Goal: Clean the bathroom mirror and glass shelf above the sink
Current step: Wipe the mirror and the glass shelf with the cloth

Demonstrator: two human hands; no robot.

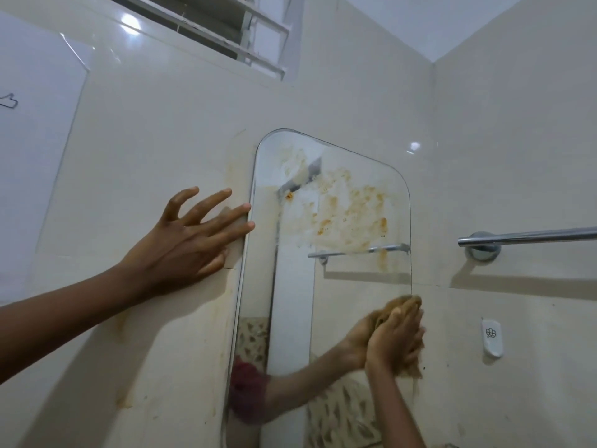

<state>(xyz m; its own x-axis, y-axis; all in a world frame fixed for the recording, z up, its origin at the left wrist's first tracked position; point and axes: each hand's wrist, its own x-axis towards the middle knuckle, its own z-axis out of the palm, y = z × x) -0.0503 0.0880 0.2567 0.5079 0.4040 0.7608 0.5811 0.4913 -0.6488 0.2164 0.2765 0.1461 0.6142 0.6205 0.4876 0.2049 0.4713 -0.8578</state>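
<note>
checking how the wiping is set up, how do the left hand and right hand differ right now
The left hand is spread open and empty; the right hand is closed on a brown cloth. The left hand rests flat on the wall tile by the mirror's left edge; the right hand presses at its lower right edge. Both are bare.

Hands at a stained mirror on a tiled wall

The left hand [181, 244] lies flat, fingers spread, on the wall by the mirror [326, 279]'s left edge; the right hand [392, 341] presses a brown cloth [405, 302] against its lower right edge. Orange-brown smears cover the upper glass; a chrome towel bar [529, 236] sits at right.
</note>
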